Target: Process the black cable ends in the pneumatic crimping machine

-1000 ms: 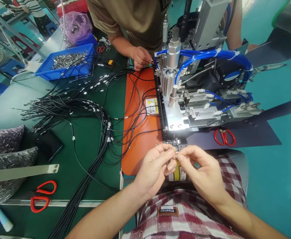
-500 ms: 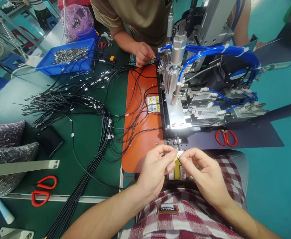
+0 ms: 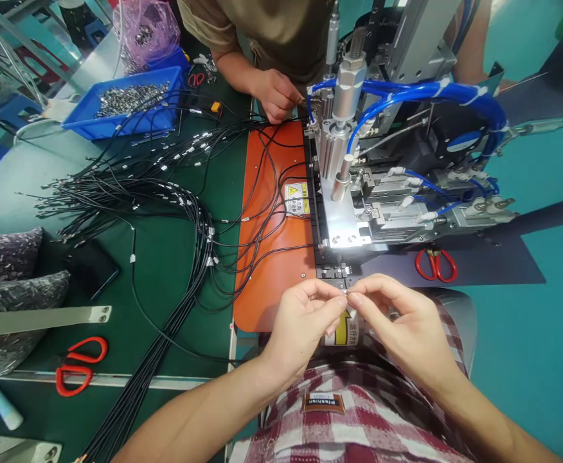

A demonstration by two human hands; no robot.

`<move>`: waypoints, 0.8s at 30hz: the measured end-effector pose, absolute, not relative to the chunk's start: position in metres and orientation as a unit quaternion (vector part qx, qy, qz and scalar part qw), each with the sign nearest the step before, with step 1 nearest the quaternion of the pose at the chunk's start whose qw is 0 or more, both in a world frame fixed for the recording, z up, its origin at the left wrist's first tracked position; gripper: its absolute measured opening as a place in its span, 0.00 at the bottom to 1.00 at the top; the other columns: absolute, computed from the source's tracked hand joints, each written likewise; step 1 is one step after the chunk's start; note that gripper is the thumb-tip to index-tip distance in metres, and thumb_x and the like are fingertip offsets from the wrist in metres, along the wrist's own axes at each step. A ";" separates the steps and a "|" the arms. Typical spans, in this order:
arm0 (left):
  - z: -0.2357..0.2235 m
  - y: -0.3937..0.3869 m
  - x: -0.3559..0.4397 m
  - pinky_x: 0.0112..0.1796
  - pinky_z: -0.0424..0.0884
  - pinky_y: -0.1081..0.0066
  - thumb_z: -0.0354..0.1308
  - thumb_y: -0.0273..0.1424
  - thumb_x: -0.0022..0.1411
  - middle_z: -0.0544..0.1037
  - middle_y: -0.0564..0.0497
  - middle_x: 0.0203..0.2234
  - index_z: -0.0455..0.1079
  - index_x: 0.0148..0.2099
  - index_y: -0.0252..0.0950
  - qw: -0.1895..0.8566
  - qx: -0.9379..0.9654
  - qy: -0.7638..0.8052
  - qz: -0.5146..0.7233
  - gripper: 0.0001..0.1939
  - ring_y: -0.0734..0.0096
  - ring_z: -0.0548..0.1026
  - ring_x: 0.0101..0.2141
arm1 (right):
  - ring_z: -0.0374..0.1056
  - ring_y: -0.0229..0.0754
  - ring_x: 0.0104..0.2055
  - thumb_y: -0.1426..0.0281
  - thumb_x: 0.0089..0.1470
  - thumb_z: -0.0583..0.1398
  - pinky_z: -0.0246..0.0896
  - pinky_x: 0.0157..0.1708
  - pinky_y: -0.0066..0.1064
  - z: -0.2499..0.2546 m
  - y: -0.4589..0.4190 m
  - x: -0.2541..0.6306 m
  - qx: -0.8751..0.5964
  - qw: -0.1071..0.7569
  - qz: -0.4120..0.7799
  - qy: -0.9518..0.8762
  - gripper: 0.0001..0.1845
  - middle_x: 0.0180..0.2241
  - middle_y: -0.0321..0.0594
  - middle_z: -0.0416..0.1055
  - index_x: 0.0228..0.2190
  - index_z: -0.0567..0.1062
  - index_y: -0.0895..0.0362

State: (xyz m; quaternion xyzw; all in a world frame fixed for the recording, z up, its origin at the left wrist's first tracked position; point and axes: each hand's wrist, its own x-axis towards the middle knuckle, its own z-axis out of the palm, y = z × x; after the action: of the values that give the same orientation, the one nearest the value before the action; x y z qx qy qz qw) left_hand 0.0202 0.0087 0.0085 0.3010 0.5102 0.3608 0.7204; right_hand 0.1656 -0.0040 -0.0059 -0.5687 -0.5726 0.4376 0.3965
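Observation:
My left hand [image 3: 305, 318] and my right hand [image 3: 400, 321] meet above my lap, just in front of the machine's near edge. Each has thumb and forefinger pinched, the tips touching or almost touching. What lies between them is tiny and mostly covered by the fingertips; I cannot make out its kind. A single black cable [image 3: 185, 347] runs across the table and passes out of sight behind my left forearm. Below the fingers is a white label with a yellow arrow [image 3: 342, 329]. A small black fixture [image 3: 334, 271] sits just beyond the fingertips.
The metal machine [image 3: 346, 218] with blue hoses stands ahead, beside an orange plate [image 3: 267, 257]. Bundled black cables [image 3: 199, 257] cover the green table. A co-worker's hand [image 3: 279, 96] is at the machine's far side. Red-handled scissors [image 3: 436, 265], other scissors [image 3: 80, 366] and a blue bin [image 3: 83, 109] lie around.
My fingertips have closed together, and the small white piece seen between them before is now almost hidden. The co-worker's hand has shifted slightly. The camera view has moved a little.

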 end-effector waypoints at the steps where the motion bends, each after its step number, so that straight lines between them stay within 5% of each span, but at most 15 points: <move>1: 0.008 0.008 0.020 0.19 0.50 0.78 0.62 0.31 0.56 0.62 0.60 0.13 0.66 0.31 0.32 0.721 0.299 0.509 0.362 0.08 0.84 0.57 0.16 | 0.64 0.38 0.29 0.68 0.58 0.59 0.59 0.28 0.29 -0.006 -0.004 0.165 -0.572 0.392 0.448 -0.564 0.07 0.28 0.36 0.71 0.29 0.73 0.55; 11: 0.009 0.008 0.021 0.21 0.51 0.78 0.62 0.31 0.56 0.62 0.60 0.13 0.65 0.31 0.32 0.735 0.284 0.493 0.370 0.09 0.83 0.56 0.17 | 0.60 0.34 0.20 0.60 0.57 0.59 0.57 0.21 0.26 -0.006 -0.002 0.169 -0.545 0.390 0.602 -0.434 0.13 0.19 0.31 0.64 0.28 0.73 0.57; 19: 0.008 0.008 0.020 0.20 0.50 0.78 0.63 0.32 0.56 0.62 0.60 0.13 0.66 0.31 0.32 0.731 0.285 0.502 0.365 0.09 0.84 0.56 0.17 | 0.61 0.36 0.23 0.61 0.54 0.61 0.59 0.22 0.27 -0.006 -0.004 0.174 -0.568 0.378 0.552 -0.480 0.12 0.24 0.37 0.70 0.30 0.75 0.58; 24: 0.008 0.009 0.021 0.20 0.49 0.78 0.63 0.32 0.54 0.61 0.60 0.13 0.67 0.30 0.32 0.739 0.279 0.501 0.353 0.10 0.84 0.56 0.16 | 0.60 0.36 0.23 0.64 0.59 0.57 0.57 0.22 0.27 -0.007 -0.006 0.171 -0.565 0.387 0.510 -0.521 0.11 0.22 0.34 0.65 0.27 0.71 0.56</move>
State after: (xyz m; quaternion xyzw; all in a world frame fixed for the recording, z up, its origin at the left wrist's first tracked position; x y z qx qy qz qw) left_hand 0.0212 0.0090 0.0084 0.2793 0.5012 0.3525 0.7393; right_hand 0.1708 -0.0060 -0.0066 -0.5647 -0.5210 0.5096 0.3874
